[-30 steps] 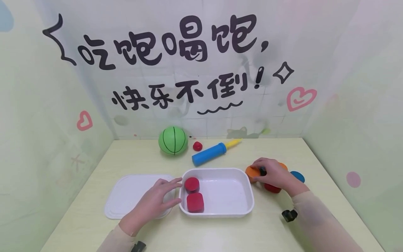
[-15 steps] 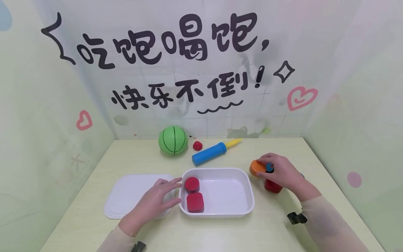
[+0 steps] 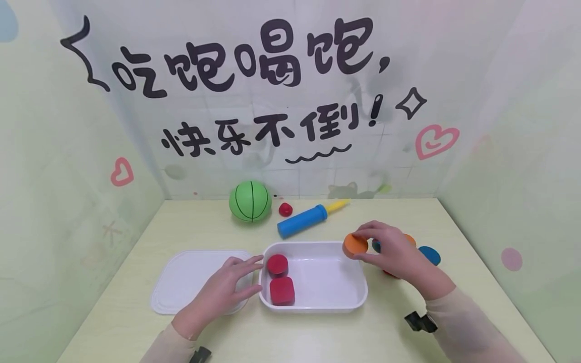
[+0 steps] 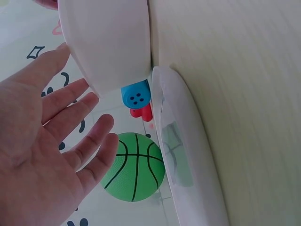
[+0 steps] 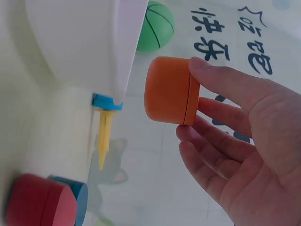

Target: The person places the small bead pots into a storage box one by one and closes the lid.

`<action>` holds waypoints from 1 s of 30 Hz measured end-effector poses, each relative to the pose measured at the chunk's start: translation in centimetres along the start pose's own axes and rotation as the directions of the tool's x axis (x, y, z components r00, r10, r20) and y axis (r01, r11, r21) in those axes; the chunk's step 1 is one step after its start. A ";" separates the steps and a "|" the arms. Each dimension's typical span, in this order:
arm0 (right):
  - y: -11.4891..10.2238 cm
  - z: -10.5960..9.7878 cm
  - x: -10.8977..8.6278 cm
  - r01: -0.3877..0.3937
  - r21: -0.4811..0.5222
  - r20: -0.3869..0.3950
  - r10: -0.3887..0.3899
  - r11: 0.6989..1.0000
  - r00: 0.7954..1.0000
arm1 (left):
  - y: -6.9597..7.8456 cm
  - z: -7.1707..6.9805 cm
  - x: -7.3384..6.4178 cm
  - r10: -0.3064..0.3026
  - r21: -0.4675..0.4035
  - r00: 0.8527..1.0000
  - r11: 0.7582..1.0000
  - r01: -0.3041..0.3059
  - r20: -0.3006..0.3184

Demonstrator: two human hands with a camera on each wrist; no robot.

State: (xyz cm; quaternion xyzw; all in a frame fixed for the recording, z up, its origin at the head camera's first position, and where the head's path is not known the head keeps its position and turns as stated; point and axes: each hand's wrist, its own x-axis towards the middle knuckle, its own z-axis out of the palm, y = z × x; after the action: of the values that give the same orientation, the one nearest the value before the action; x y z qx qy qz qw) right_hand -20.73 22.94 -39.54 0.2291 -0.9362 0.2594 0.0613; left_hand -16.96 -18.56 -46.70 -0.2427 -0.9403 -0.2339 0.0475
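From the head, the right hand (image 3: 396,252) pinches an orange block (image 3: 355,246) with thumb and fingers, by the far right corner of a white box (image 3: 324,282). The left hand (image 3: 222,288) has its fingers loosely spread, right by the box's left side. Just past them, inside the box, sit a round red block (image 3: 277,265) and a square red block (image 3: 282,291). A white lid (image 3: 181,275) is left of those fingers.

From the left wrist, the fingers are apart, with a green ball (image 4: 136,174) behind their tips.

From the right wrist, the fingers hold the orange block up. A dark red block (image 5: 37,202) and a blue block (image 5: 79,200) are well away from them.
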 end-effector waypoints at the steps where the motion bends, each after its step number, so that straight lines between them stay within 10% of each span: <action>1: -0.3 0.2 0.1 0.001 0.004 0.010 -0.001 1.000 1.000 | 0.0 0.0 0.0 0.001 0.001 1.000 1.000 -0.001 -0.001; 30: -5.1 7.6 3.6 0.008 0.115 0.230 -0.035 0.993 0.973 | 0.4 -0.4 -0.1 -0.003 0.003 1.000 1.000 0.003 0.002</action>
State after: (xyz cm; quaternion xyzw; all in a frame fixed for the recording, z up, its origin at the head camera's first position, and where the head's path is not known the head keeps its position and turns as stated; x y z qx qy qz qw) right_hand -21.58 13.67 -42.89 0.2709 -0.9182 0.2830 -0.0587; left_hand -16.70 -18.43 -46.18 -0.2413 -0.9411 -0.2324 0.0466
